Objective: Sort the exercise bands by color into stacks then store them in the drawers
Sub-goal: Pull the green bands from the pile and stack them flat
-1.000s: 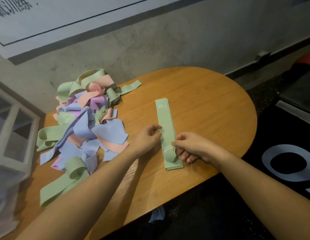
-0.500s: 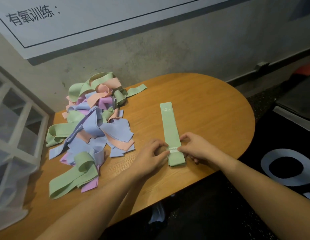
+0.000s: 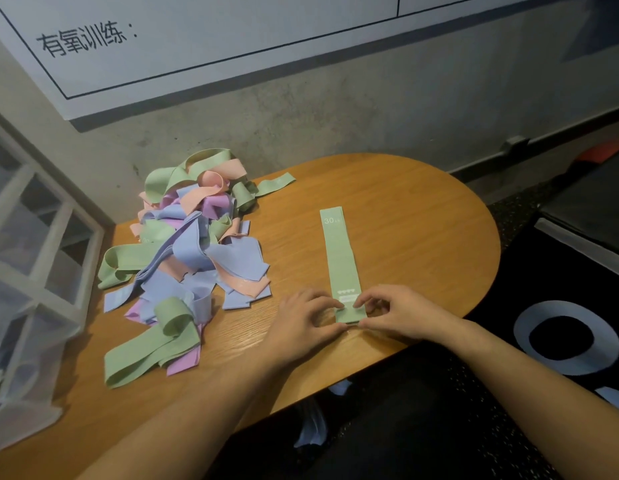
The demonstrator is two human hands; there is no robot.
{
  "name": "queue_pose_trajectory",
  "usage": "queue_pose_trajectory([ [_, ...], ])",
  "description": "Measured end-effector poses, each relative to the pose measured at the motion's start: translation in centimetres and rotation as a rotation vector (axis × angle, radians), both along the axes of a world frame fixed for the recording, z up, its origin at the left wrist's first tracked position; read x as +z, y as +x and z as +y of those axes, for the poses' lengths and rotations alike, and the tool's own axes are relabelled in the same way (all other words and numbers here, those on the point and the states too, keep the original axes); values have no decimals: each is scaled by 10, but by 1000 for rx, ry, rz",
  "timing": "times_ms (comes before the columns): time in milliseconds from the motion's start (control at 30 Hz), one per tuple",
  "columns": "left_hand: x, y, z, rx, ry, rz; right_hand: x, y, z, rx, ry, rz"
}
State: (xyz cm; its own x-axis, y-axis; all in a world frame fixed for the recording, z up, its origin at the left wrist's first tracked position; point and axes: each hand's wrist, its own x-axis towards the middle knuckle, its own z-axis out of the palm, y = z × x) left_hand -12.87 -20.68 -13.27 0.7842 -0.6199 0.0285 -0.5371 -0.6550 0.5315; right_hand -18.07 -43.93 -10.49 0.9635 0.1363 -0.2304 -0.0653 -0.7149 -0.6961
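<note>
A flat stack of green exercise bands [image 3: 339, 251], marked "30" at its far end, lies lengthwise on the round wooden table [image 3: 415, 209]. My left hand [image 3: 301, 323] and my right hand [image 3: 401, 317] meet at its near end. Each pinches a near corner between thumb and forefinger. To the left lies a tangled pile of bands [image 3: 190, 244] in green, blue, pink and purple. Several green loops lie at the pile's near edge.
A white translucent drawer unit [image 3: 34, 254] stands at the table's left end, against the concrete wall. A blue band [image 3: 311, 427] lies on the dark floor under the table's near edge. A black mat with a white ring [image 3: 560, 337] is on the right.
The curled near end of the top green band has been laid flat onto the stack. Both hands slid down to the stack's near end.
</note>
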Motion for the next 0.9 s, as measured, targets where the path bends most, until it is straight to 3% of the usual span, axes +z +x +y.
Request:
queue_pose_trajectory([
  [167,-1,-2,3,-3,-50,0,-2,2,6,17,-71,-34],
  [400,10,1,28,36,-87,21,8,10,17,-50,24,-186],
  [733,19,9,128,308,-87,-350,13,52,101,78,128,-210],
  [900,19,-1,188,508,-122,-400,18,68,162,227,148,-239],
])
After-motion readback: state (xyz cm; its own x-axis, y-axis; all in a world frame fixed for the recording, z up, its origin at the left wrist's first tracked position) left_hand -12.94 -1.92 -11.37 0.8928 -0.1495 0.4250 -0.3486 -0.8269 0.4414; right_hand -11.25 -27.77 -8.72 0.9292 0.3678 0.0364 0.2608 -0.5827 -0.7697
